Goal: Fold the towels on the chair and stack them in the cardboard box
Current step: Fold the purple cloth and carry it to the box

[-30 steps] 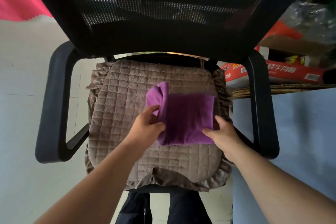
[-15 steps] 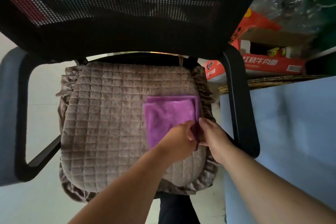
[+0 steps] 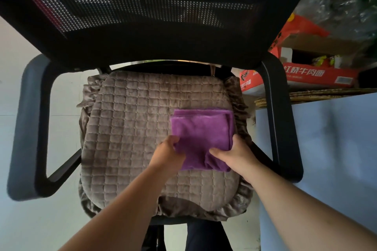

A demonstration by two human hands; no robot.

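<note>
On the right half of the quilted brown seat cushion (image 3: 130, 138) lies a purple towel (image 3: 204, 130), folded into a thick rectangle with layered edges showing along its far side. Both hands are on its near end. The left hand (image 3: 168, 156) grips the near-left corner, fingers curled over the cloth and the thumb side tucked against it. The right hand (image 3: 234, 154) holds the near-right corner, thumb lying across the top of the fabric and fingers wrapped under the edge, so the towel's near end bunches slightly between the two. The cushion sits on a black office chair (image 3: 283, 128) with a mesh back and curved armrests. Beyond the right armrest stands a red printed carton (image 3: 318, 73) with an open top, clear plastic (image 3: 336, 10) crumpled above it, and a pale blue surface (image 3: 330, 138) runs along the right side.
</note>
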